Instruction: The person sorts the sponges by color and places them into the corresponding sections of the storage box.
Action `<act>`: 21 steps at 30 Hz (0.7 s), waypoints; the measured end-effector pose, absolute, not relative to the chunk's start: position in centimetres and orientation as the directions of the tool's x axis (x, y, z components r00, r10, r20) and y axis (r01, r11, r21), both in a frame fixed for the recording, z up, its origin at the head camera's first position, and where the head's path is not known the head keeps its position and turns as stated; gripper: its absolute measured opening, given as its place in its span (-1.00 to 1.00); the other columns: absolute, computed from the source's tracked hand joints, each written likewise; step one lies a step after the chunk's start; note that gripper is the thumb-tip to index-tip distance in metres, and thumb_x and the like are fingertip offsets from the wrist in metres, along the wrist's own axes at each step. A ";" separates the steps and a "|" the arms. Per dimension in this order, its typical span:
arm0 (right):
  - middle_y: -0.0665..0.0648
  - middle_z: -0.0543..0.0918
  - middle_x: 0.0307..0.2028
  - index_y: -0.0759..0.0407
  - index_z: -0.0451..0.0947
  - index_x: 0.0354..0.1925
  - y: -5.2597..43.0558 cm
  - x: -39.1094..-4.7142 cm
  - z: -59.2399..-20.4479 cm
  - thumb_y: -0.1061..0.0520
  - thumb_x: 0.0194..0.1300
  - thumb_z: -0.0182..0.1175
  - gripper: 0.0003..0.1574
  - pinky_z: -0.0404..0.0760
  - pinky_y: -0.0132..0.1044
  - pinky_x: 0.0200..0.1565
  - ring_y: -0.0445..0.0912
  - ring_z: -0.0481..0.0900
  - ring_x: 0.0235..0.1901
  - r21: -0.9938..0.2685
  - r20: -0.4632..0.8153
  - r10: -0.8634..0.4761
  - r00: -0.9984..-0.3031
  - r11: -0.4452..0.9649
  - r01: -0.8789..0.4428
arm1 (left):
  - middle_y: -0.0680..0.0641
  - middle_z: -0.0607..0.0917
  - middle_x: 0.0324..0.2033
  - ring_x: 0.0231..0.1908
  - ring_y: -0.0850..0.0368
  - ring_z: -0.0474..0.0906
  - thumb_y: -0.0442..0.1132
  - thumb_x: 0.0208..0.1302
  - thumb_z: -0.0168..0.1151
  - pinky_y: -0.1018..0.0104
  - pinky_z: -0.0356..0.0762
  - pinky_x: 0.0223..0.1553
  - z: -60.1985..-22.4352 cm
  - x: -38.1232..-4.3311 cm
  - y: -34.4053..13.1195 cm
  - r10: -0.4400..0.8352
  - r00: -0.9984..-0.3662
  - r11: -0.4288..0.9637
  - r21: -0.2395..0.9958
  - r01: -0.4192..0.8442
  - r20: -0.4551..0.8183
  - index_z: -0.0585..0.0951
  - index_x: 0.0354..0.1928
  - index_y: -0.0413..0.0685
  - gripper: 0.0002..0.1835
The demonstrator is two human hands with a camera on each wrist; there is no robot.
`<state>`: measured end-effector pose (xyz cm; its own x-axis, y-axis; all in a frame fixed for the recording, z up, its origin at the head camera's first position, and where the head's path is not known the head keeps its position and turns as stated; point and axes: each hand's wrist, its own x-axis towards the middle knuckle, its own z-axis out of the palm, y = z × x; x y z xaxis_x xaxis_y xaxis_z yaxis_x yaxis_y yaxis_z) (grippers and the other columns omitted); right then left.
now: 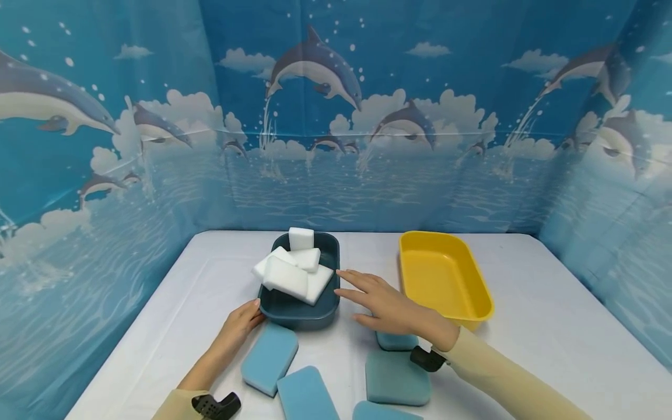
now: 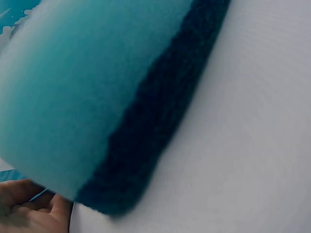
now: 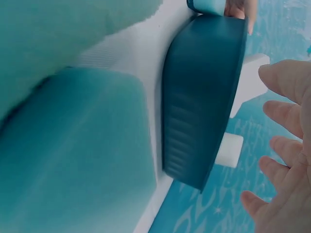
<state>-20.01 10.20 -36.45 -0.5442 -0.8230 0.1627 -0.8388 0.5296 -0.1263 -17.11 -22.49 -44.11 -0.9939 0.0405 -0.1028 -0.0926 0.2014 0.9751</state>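
Five light blue sponges (image 1: 307, 394) lie nearest, on a white-covered table (image 1: 525, 303). Just beyond them, the left hand (image 1: 236, 326) grips the near left corner of a dark blue tub (image 1: 299, 319), thumb and fingers pinching its rim. The right hand (image 1: 388, 306) hovers beside the tub's right wall, fingers straight and spread apart, seemingly not touching it. White sponges (image 1: 286, 277) are heaped loosely in the tub, one poking past the left rim. My judgement: steady the tub level and move gently, because the heap could slide. A light blue sponge sits close by the tub's near left corner, leaving little room there. There is more space leftward, and a bare strip rightward before a yellow tub (image 1: 443, 274). Both tubs reach near the table's far edge, where a dolphin-printed curtain (image 1: 336, 198) hangs.
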 end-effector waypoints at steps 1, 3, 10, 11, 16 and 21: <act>0.12 0.03 0.47 -0.02 0.22 0.37 10.6 -19.8 -36.4 -0.01 0.34 0.10 -0.33 0.26 0.08 0.35 0.05 0.10 0.43 -0.122 0.174 -0.819 -0.546 0.533 -0.837 | -0.33 0.22 0.37 0.35 -0.17 0.22 0.02 0.48 -0.22 0.06 0.28 0.33 -44.1 -17.1 -22.5 0.044 -0.994 0.199 0.976 -0.092 -0.103 0.18 0.35 -0.38 -0.35; 0.11 0.04 0.47 -0.03 0.23 0.36 11.4 -19.3 -36.2 -0.02 0.33 0.11 -0.33 0.27 0.08 0.34 0.05 0.10 0.43 -0.119 0.194 -0.811 -0.552 0.539 -0.834 | -0.35 0.21 0.36 0.35 -0.18 0.21 0.02 0.48 -0.22 0.05 0.27 0.33 -44.0 -17.1 -22.5 0.054 -0.994 0.195 0.977 -0.087 -0.099 0.16 0.35 -0.40 -0.35; 0.07 0.08 0.46 -0.08 0.21 0.36 15.0 -17.1 -36.6 -0.06 0.33 0.11 -0.32 0.34 0.04 0.31 0.01 0.16 0.40 -0.132 0.246 -0.764 -0.597 0.584 -0.801 | -0.36 0.19 0.37 0.36 -0.19 0.19 -0.02 0.50 -0.25 0.05 0.25 0.34 -43.8 -17.2 -22.1 0.078 -0.992 0.193 0.977 -0.087 -0.104 0.13 0.36 -0.41 -0.37; 0.06 0.09 0.46 -0.08 0.22 0.36 15.5 -16.7 -36.7 -0.06 0.33 0.12 -0.32 0.35 0.04 0.30 0.01 0.17 0.39 -0.144 0.255 -0.753 -0.606 0.590 -0.794 | -0.36 0.19 0.37 0.36 -0.19 0.20 -0.03 0.50 -0.25 0.05 0.25 0.34 -43.8 -17.2 -22.1 0.078 -0.991 0.194 0.977 -0.088 -0.105 0.13 0.36 -0.42 -0.37; 0.03 0.16 0.43 -0.07 0.23 0.36 17.7 -15.3 -37.4 -0.06 0.30 0.15 -0.30 0.42 0.01 0.25 -0.03 0.24 0.35 -0.165 0.307 -0.695 -0.650 0.634 -0.756 | -0.35 0.18 0.38 0.37 -0.17 0.18 0.04 0.48 -0.24 0.05 0.24 0.34 -43.9 -17.1 -22.1 0.065 -0.990 0.191 0.975 -0.113 -0.127 0.12 0.37 -0.41 -0.32; 0.03 0.24 0.40 -0.08 0.27 0.34 19.3 -14.3 -37.6 0.01 0.26 0.21 -0.30 0.47 -0.02 0.20 -0.05 0.29 0.31 -0.182 0.359 -0.641 -0.678 0.665 -0.725 | -0.36 0.16 0.38 0.37 -0.18 0.16 0.08 0.48 -0.25 0.06 0.23 0.34 -43.9 -16.8 -22.3 0.057 -0.988 0.194 0.972 -0.130 -0.143 0.10 0.37 -0.42 -0.29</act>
